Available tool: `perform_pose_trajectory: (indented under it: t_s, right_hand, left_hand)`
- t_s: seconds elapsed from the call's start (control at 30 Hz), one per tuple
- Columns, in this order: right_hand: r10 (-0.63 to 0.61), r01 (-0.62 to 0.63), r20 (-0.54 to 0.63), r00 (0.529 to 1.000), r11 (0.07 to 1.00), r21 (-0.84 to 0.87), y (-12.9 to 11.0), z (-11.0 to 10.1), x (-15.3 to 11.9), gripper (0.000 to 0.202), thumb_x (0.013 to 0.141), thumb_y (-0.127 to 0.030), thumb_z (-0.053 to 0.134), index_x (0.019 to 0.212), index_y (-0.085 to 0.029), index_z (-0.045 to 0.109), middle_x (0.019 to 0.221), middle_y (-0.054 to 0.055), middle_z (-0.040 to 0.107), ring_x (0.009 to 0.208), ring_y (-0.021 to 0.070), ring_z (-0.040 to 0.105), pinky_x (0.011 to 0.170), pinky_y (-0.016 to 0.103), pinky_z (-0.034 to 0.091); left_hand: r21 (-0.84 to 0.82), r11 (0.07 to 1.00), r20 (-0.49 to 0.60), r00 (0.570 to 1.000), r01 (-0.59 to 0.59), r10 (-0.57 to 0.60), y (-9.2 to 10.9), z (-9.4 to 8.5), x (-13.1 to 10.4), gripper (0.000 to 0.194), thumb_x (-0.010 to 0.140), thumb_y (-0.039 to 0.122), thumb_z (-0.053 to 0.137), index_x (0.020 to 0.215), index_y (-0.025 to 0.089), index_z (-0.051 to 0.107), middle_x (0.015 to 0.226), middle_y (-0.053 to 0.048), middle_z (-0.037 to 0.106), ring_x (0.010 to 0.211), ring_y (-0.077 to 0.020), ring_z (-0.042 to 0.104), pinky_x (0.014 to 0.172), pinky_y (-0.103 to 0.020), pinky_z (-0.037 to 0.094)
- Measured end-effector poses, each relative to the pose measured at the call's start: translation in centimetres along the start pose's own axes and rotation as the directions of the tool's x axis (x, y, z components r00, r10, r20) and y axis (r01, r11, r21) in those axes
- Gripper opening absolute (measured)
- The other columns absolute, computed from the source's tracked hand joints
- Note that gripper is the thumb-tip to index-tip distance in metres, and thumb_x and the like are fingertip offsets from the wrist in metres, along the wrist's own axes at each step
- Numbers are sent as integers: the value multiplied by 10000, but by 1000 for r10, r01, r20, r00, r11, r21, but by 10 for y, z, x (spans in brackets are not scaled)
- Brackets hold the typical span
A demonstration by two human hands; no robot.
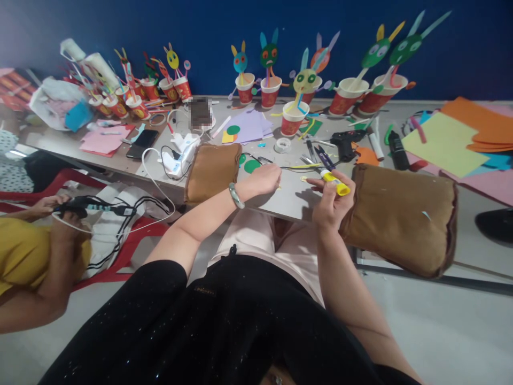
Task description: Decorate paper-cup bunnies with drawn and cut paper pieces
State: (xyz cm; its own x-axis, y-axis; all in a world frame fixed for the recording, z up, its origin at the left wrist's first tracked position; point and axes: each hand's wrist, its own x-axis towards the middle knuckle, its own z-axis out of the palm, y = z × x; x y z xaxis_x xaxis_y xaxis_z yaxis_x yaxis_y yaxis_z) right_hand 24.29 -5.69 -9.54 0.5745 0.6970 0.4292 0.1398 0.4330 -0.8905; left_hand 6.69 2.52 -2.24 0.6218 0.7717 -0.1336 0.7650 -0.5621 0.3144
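My left hand (266,180), with a bangle at the wrist, is closed low over the front of the table; whatever its fingers hold, if anything, is hidden. My right hand (334,203) grips a yellow glue stick (335,183) between thumb and fingers. A small pale yellow piece (303,179) lies on the table by the right fingertips. Green paper circles (252,166) lie just behind my left hand. Scissors and dark pens (324,158) are behind the glue stick, near a black glue gun (346,145).
Brown cushions (214,172) (401,216) flank my arms. Red cups (294,118) with paper-faced figures line the back. A white power strip (181,155) and phone (142,144) are left; coloured paper (444,141) is right. A person in yellow (44,251) sits at left, holding a dark object.
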Motion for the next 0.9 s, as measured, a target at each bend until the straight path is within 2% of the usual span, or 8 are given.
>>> perform_pose_trajectory:
  t_s: [0.23, 0.43, 0.5, 0.63, 0.73, 0.83, 0.9]
  right_hand:
    - [29, -29, -3, 1000, 1000, 9, 3, -1, 0, 517, 994, -711, 647, 1206, -241, 635, 838, -10, 788, 777, 217, 822, 747, 401, 646]
    - [24, -24, -7, 1000, 1000, 13, 3, -1, 0, 508, 991, -704, 653, 1203, -242, 634, 810, -15, 794, 770, 213, 818, 738, 389, 633]
    - [7, -7, -2, 1000, 1000, 12, 3, -1, 0, 502, 1003, -700, 648, 1207, -241, 632, 815, -9, 799, 774, 213, 820, 734, 381, 634]
    - [-19, 19, 17, 1000, 1000, 16, 2, -2, 0, 483, 1036, -680, 635, 1222, -234, 634, 825, 6, 809, 782, 213, 828, 721, 357, 636]
    - [-8, 7, 24, 1000, 1000, 13, 2, -3, -1, 498, 1035, -687, 641, 1238, -231, 641, 844, 13, 813, 794, 211, 827, 733, 358, 650]
    - [29, -29, 12, 1000, 1000, 4, 3, -3, -1, 526, 1019, -715, 646, 1242, -240, 652, 859, 6, 809, 796, 207, 822, 755, 373, 670]
    - [37, -37, 9, 999, 999, 5, 4, -4, -1, 533, 1014, -723, 650, 1241, -241, 656, 851, 3, 807, 788, 205, 817, 759, 377, 676]
  left_hand:
    - [-118, 993, -41, 999, 12, -17, -4, -3, -2, 252, 900, 95, 631, 1045, 109, 837, 1056, -145, 841, 1016, -245, 769, 974, -362, 582]
    - [-151, 988, -59, 998, -19, 10, -11, -5, -1, 220, 919, 128, 687, 1049, 146, 863, 1078, -110, 855, 987, -213, 760, 958, -328, 558]
    - [-148, 989, -59, 998, -21, 12, -11, -6, -1, 191, 975, 194, 674, 972, 143, 858, 981, -103, 841, 908, -203, 738, 899, -319, 536]
    - [-135, 991, -91, 996, -2, -11, -10, -6, 0, 433, 1094, 333, 555, 796, 142, 804, 812, -95, 767, 789, -191, 674, 816, -329, 484]
    - [-121, 993, -98, 995, 7, -19, -10, -4, 0, 344, 1040, 307, 634, 801, 135, 810, 858, -103, 775, 825, -191, 674, 835, -328, 484]
    - [-135, 991, -85, 996, -12, 1, -11, -1, -1, 162, 945, 209, 701, 924, 139, 845, 971, -107, 815, 891, -194, 698, 888, -324, 515]
    - [-135, 991, -76, 997, -20, 10, -12, 0, -2, 197, 914, 159, 694, 1037, 147, 848, 1070, -108, 830, 950, -201, 715, 933, -330, 533]
